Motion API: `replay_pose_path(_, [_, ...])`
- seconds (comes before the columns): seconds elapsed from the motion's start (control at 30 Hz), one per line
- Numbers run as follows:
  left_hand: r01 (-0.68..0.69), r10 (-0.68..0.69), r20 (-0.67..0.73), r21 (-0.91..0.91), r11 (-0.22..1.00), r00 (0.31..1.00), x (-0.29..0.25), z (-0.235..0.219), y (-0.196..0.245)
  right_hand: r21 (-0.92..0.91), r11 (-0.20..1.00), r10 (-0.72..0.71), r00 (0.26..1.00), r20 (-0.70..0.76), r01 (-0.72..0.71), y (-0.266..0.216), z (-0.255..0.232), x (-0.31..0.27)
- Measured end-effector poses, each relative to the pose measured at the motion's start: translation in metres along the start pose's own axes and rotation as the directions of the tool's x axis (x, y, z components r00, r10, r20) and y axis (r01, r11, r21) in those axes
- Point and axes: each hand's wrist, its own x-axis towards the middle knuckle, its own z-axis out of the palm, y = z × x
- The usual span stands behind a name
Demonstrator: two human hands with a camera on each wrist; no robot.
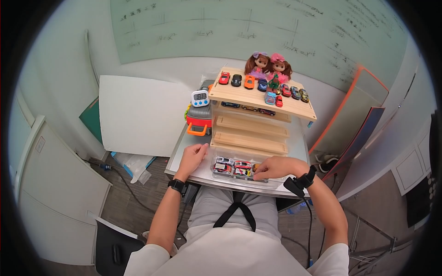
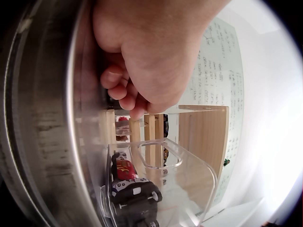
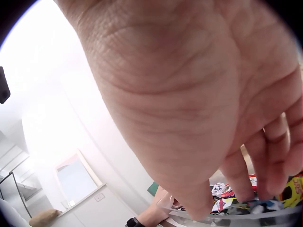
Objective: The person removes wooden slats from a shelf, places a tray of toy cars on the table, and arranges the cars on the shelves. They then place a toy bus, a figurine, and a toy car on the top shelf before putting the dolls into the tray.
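A clear plastic bin (image 1: 214, 171) holding several toy cars (image 1: 242, 164) stands at the table's front edge. My right hand (image 1: 278, 166) reaches over its right side, fingers pointing down among the cars. In the right wrist view the thumb and fingers (image 3: 236, 177) are apart, with car bodies showing behind and between them. To the left of the bin, my left hand (image 1: 194, 158) rests by the tabletop with fingers loosely curled and nothing in them. The left wrist view shows the bin's end wall (image 2: 189, 175) with the cars behind it.
Behind the bin rises a wooden tiered shelf (image 1: 251, 141); its top board (image 1: 294, 106) carries several toy cars and two dolls (image 1: 278, 66). A white timer (image 1: 200, 98) sits on a grey and red case (image 1: 199, 121) at the left. A metal edge (image 1: 221, 186) borders the table's front.
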Motion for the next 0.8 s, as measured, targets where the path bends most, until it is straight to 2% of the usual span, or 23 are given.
replay_pose_path(0.07, [-0.039,0.04,-0.011,0.014,0.999,0.999,0.0,0.001,-0.001,0.001,0.999,0.038,0.999,0.011,-0.038,0.0,0.002,0.0])
replay_pose_path(0.2, [-0.033,0.033,-0.016,-0.007,0.999,0.999,-0.001,0.002,0.001,0.018,0.999,-0.039,0.995,-0.087,0.041,0.004,0.0,0.001])
replay_pose_path(0.27, [-0.023,0.024,-0.008,0.055,0.998,1.0,-0.002,0.0,0.001,0.009,0.998,-0.06,0.99,-0.126,0.062,0.006,-0.006,0.002])
replay_pose_path(0.37, [-0.022,0.022,-0.005,0.047,0.999,1.0,-0.002,0.0,0.001,-0.029,0.991,-0.128,0.884,-0.45,0.128,0.011,-0.023,0.013])
replay_pose_path(0.4, [-0.025,0.026,-0.008,0.038,0.999,1.0,-0.002,0.0,0.002,-0.038,0.992,-0.127,0.885,-0.448,0.123,0.016,-0.029,0.018])
replay_pose_path(0.47, [-0.04,0.041,-0.015,0.038,0.998,0.999,-0.003,0.0,0.004,-0.149,0.989,-0.111,0.666,-0.738,-0.001,0.03,-0.04,0.033])
replay_pose_path(0.5, [-0.041,0.042,-0.018,0.03,0.999,0.999,-0.003,0.0,0.004,-0.156,0.988,-0.113,0.669,-0.735,-0.005,0.036,-0.045,0.04])
replay_pose_path(0.57, [-0.02,0.021,-0.006,0.062,0.998,1.0,-0.003,-0.001,0.005,-0.202,0.975,-0.136,0.466,-0.874,-0.096,0.049,-0.054,0.055])
replay_pose_path(0.6, [-0.022,0.023,-0.008,0.058,0.998,1.0,-0.003,-0.001,0.005,-0.207,0.973,-0.139,0.467,-0.874,-0.098,0.062,-0.058,0.066])
replay_pose_path(0.67, [-0.048,0.049,-0.019,0.069,0.996,0.999,-0.003,0.0,0.004,-0.274,0.934,-0.141,0.467,-0.873,-0.231,0.093,-0.063,0.086])
replay_pose_path(0.8, [-0.048,0.048,-0.007,0.037,0.998,0.999,-0.002,0.001,0.002,-0.238,0.935,-0.106,0.434,-0.895,-0.262,0.098,-0.064,0.093])
